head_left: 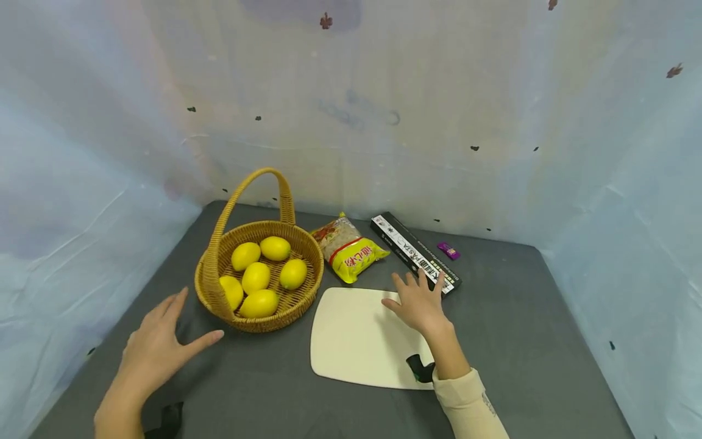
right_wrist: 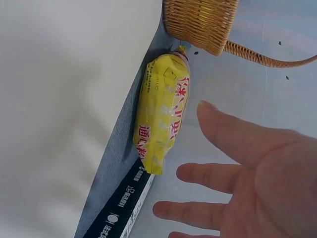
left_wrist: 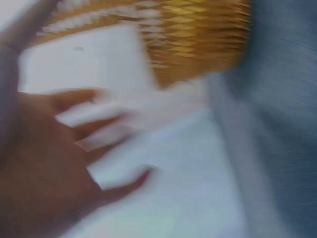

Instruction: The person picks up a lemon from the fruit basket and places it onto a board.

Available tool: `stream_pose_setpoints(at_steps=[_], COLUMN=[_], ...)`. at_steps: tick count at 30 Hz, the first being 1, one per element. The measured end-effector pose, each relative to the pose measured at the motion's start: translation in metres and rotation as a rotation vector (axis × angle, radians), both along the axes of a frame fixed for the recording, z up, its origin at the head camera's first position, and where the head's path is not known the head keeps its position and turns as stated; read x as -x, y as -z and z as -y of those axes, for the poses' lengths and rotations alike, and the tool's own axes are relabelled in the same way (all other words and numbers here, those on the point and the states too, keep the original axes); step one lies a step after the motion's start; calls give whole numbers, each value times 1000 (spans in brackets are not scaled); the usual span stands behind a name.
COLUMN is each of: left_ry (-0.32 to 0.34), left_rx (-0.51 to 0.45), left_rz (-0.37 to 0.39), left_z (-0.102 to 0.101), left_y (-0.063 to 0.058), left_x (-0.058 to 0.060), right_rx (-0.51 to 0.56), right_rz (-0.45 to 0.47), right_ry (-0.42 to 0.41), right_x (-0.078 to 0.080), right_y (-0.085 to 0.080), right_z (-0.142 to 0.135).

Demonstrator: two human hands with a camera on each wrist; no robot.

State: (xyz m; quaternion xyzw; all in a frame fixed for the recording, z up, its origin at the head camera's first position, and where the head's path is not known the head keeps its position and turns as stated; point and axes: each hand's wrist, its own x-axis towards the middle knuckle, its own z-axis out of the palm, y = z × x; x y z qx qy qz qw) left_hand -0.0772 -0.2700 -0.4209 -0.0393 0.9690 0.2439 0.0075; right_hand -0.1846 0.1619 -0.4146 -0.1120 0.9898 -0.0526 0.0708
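My left hand (head_left: 156,350) hovers with spread fingers just left of the wicker basket (head_left: 315,259), touching nothing. In the left wrist view that hand (left_wrist: 54,153) is blurred, below the basket's woven side (left_wrist: 198,39). Several yellow lemons (head_left: 256,278) lie in the basket, whose tall handle stands up. Over the cream cutting board (head_left: 351,335) my right hand (head_left: 419,305) reaches with fingers apart and holds nothing. Its fingertips overlap the near end of a long black pasta box (head_left: 408,244) in the head view. The right wrist view shows the hand (right_wrist: 257,183) apart from the yellow bag (right_wrist: 161,104).
A yellow-ended bag of pasta (head_left: 356,259) lies between the basket and the black box. Right of the box is a small purple packet (head_left: 448,250). The dark grey table (head_left: 510,323) is enclosed by pale hanging sheets (head_left: 384,110) at its back and sides.
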Motion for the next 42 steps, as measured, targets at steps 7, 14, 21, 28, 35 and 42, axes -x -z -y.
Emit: stream_pose_setpoints(at_steps=[7, 14, 21, 28, 35, 42], left_ry=[79, 114, 113, 95, 88, 94], left_rx=[-224, -111, -127, -194, -237, -271], left_rz=[-287, -148, -198, -154, -168, -169], left_z=[-1, 0, -5, -3, -3, -4], left_y=[39, 51, 57, 56, 59, 60], left_x=[28, 42, 43, 37, 36, 38], right_rx=[14, 19, 82, 272, 480, 487], right_rz=[25, 26, 36, 24, 81, 208], right_ry=[-8, -25, -65, -199, -355, -552], right_x=[1, 3, 4, 12, 30, 58], right_y=[1, 3, 1, -5, -27, -49], right_z=[6, 9, 16, 35, 70, 116])
